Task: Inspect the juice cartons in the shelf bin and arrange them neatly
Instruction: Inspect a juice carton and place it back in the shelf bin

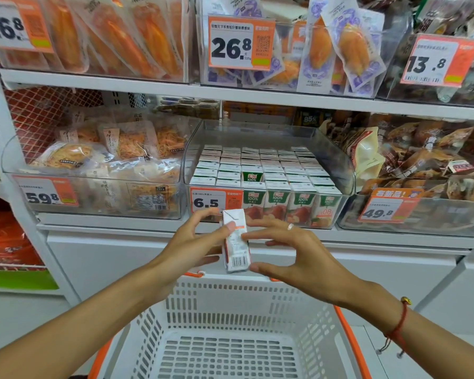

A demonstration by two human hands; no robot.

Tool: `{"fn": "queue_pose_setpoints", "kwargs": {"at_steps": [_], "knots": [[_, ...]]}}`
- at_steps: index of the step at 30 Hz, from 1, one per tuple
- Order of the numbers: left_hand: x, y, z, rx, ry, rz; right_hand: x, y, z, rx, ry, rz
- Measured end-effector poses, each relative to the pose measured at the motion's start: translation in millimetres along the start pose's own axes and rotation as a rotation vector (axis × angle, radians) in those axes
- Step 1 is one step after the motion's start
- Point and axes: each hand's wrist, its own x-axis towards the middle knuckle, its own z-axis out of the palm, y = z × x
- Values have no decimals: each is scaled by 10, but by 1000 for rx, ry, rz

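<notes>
Carton (pixel 236 240) upright, 6 o'clock of bin (pixel 348 170). Left hand (pixel 192 242) grips it; right hand (pixel 293 250) pinches side. Likely light, stiff, crushable: hold flat faces.

Both bare forearms reach forward from the lower corners, converging at centre. Left hand (pixel 195 242) palm turned inward, thumb up front, fingers curled round the back of a small carton (pixel 235 240), holding it upright. Right hand (pixel 290 253) spread beside it, index tip and thumb tip touching the carton's right edge, other fingers fanned out. Ring on a right finger; red cord bracelet on right wrist.
</notes>
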Motion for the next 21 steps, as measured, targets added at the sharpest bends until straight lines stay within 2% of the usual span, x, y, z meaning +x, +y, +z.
{"fn": "queue_pose_setpoints", "kwargs": {"at_steps": [3,7,11,16,21], "knots": [[5,12,29,-91,-31,-133,8,-9,22,165,-12,93],[-7,16,31,-147,-174,-292,42,-27,42,437,54,226],[3,38,-36,-43,-305,-357,67,-25,-9,572,64,398],[24,19,-35,92,-316,-481,72,-35,-29,662,-59,605],[8,16,-2,33,-267,-465,77,-12,-29,674,-79,618]]}}
